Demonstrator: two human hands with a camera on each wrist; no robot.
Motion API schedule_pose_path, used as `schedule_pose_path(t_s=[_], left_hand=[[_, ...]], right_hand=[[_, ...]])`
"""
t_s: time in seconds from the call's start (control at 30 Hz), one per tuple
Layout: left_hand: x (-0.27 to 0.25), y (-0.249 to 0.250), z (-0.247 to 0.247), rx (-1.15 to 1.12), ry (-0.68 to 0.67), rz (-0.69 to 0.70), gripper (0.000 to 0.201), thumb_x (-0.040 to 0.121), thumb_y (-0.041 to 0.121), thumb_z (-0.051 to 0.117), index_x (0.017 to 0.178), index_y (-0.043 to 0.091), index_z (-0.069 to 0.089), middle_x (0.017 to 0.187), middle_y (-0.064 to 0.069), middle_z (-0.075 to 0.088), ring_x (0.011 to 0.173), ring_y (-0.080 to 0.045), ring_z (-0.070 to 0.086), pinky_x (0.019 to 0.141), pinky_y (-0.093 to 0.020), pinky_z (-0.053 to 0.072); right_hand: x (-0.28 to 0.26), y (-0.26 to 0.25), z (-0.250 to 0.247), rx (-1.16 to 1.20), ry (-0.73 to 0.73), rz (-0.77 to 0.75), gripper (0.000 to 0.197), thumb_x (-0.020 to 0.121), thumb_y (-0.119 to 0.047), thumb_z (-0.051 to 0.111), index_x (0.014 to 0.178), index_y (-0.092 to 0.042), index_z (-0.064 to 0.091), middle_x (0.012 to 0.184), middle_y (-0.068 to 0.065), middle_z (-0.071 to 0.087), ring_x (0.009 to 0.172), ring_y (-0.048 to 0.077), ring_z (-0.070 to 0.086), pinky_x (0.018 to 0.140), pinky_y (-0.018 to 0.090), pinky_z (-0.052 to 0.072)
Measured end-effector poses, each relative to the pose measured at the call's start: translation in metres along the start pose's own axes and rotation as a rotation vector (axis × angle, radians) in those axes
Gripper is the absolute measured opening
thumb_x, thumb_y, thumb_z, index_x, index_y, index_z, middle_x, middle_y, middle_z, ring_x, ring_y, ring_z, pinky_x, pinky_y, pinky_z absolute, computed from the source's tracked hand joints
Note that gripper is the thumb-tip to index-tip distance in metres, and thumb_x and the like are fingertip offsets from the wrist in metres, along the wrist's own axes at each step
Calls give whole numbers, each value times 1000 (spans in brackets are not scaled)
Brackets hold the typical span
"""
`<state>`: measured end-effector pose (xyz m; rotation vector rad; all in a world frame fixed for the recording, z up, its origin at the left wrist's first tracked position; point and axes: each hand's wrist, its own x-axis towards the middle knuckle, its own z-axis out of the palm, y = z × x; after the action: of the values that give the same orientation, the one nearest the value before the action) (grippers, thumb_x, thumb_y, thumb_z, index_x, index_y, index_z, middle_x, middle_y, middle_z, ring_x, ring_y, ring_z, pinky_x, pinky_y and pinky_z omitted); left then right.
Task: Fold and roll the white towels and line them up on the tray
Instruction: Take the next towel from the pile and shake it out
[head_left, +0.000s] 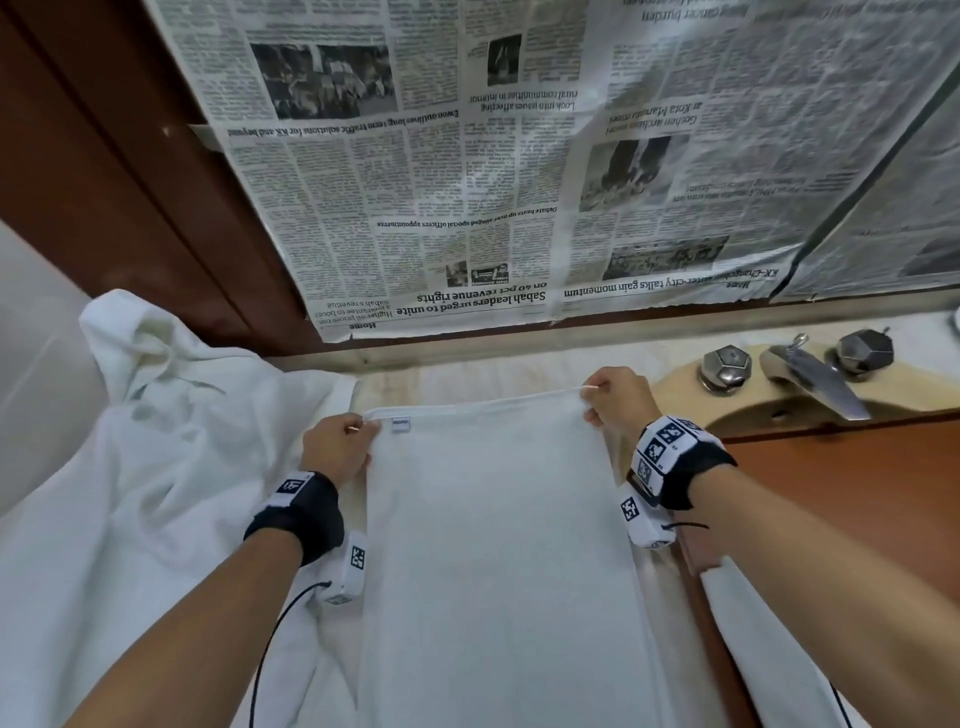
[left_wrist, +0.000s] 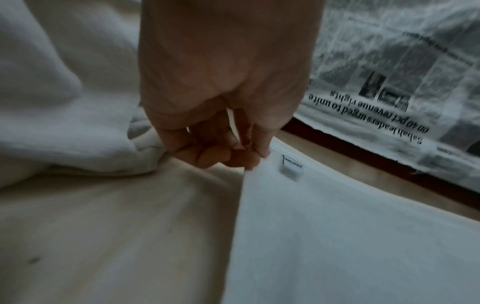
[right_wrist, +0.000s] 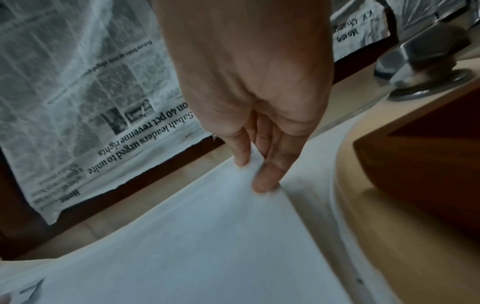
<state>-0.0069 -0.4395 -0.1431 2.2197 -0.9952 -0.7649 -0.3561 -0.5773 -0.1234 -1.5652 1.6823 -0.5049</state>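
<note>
Between hands (head_left: 340, 444) (head_left: 615, 397), smooth white rectangular towel (head_left: 498, 545) pinched taut

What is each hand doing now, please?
Left hand: pinches the far left corner of the towel.
Right hand: pinches the towel's far right corner.

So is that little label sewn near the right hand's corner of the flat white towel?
No, the small label sits at the flat white towel's far edge beside the left hand, not the right hand.
</note>
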Motion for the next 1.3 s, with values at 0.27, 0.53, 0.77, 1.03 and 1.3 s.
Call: schedule_pose_path(t_s=[0.27, 0.53, 0.77, 1.03, 1.3], left_hand=[[42, 5, 21, 171, 65, -1, 21, 95, 38, 58, 94, 18, 65, 97, -9, 68, 92, -31, 58, 78, -31, 41], [10, -1, 33, 190, 132, 152, 49, 90, 31, 69, 130, 9, 52, 131, -16, 46, 114, -39, 53, 95, -50, 46], [-50, -21, 57, 494, -41, 283, 62, 97, 56, 39, 151, 26, 38, 162, 0, 26, 147, -27, 23, 113, -52, 25], [-45, -24, 60, 666, -125, 232, 62, 101, 61, 19, 157, 40, 2, 166, 12, -8, 153, -19, -3, 120, -51, 6], [-107, -36, 49, 461, -150, 336, 80, 88, 69, 11, 158, 32, 17, 167, 7, 2, 153, -23, 1, 121, -51, 8]], right_hand=[[38, -1, 29, -194, 20, -25, 16, 96, -13, 53, 100, -9, 67, 102, 17, 69, 100, 33, 60, 85, 36, 50], [-9, -6, 50, -425, 22, -233, 64, 94, -12, 56, 151, -10, 27, 152, 14, 27, 133, 34, 35, 106, 44, 35], [-82, 23, 74, -532, -205, -280, 67, 103, -40, 40, 158, -12, 11, 166, 5, 6, 152, 21, 5, 123, 37, 9], [-76, 41, 73, -745, -218, -225, 72, 104, -53, 16, 158, -11, -7, 164, 4, -17, 152, 18, -13, 123, 37, -5], [-139, 42, 66, -554, -163, -258, 66, 106, -43, 25, 158, -11, 0, 166, 3, -6, 152, 17, -9, 121, 34, -7]])
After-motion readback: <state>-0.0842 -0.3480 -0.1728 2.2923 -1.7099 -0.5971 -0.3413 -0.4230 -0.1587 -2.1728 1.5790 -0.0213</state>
